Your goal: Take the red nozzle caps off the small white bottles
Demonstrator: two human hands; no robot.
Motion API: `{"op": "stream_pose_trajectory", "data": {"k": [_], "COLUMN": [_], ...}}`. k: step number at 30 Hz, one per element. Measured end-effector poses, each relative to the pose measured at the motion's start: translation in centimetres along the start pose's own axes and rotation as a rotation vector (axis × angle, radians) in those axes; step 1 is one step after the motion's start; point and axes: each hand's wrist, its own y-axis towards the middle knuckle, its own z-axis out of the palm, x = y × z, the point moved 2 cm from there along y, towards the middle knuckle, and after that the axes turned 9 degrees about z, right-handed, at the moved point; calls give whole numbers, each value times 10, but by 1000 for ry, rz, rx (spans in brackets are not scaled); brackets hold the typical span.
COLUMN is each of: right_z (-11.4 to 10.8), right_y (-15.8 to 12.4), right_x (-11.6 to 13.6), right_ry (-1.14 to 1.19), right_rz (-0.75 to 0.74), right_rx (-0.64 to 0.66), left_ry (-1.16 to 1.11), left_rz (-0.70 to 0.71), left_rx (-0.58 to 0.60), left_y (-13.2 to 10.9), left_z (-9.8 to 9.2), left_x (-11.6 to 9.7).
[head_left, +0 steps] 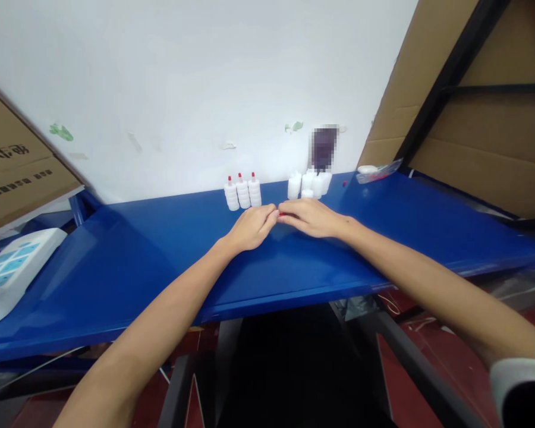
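My left hand and my right hand meet at the fingertips over the middle of the blue table. Between the thumb and fingers of my right hand shows a bit of a small red cap. My left hand is closed, thumb against the fingers, touching the right fingertips; what it holds, if anything, is hidden. Behind my left hand stands a row of three white squeeze bottles with red-tipped nozzles. Beyond my right hand stand several white bottles without red tips, one partly covered by the hand.
The blue table runs along a white wall. At its back right lie a loose red cap and a clear plastic bag with red pieces. A white device with blue panels stands far left, near a cardboard box.
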Motion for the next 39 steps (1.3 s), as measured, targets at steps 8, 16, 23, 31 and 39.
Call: {"op": "stream_pose_trajectory", "data": {"k": [8,16,23,31,39], "right_z": [-4,-24,-20,-20,-24], "right_y": [0,-5,-6,-6,-8], "right_x": [5,-17,-23,-28,-35], "right_ry": [322,240,14,-47,-22], "right_rz": [90,230,370,452,479], "right_rx": [212,54,292,364,323], "left_ry": [109,150,111,91,86], "left_rz": [99,110,110,100,138], "left_rx": [-54,-100,-171,-190,-215], "left_y": [-1,-3,-3,-4,-5], "left_z": [-2,-7,-5,-6,-4], "left_x": [-5,-7,-5,-6,-5]}}
